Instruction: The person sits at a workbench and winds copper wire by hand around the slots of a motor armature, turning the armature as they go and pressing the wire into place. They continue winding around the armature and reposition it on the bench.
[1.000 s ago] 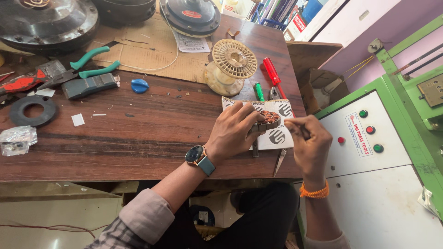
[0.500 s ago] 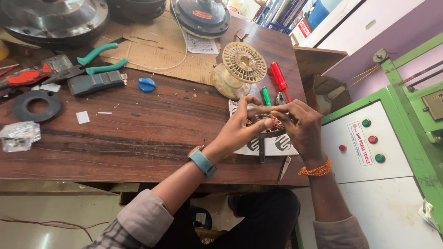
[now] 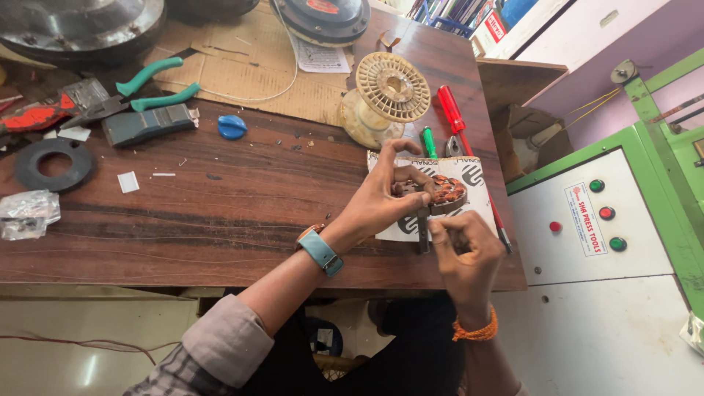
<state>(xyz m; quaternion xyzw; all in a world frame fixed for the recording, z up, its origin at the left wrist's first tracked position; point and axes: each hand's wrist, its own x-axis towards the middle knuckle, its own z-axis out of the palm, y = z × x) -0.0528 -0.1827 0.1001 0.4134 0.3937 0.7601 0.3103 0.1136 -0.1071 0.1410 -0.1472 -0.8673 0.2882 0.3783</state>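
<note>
My left hand reaches in from the lower left with a teal watch on its wrist. It grips a small stator with copper windings, held just over a white printed card at the table's right end. Just below the stator, at the table's front edge, my right hand has its fingers pinched on a thin grey metal tool. The tool points up at the stator's underside. An orange thread band circles the right wrist.
A cream wire spool, a red screwdriver and a green one lie behind the card. Green-handled pliers, a grey box, a blue cap and a black ring lie left. A green-and-white control cabinet stands right.
My right hand came from the stator's right side to meet it, then dropped below it toward the table edge. My left hand keeps hold of the stator.
</note>
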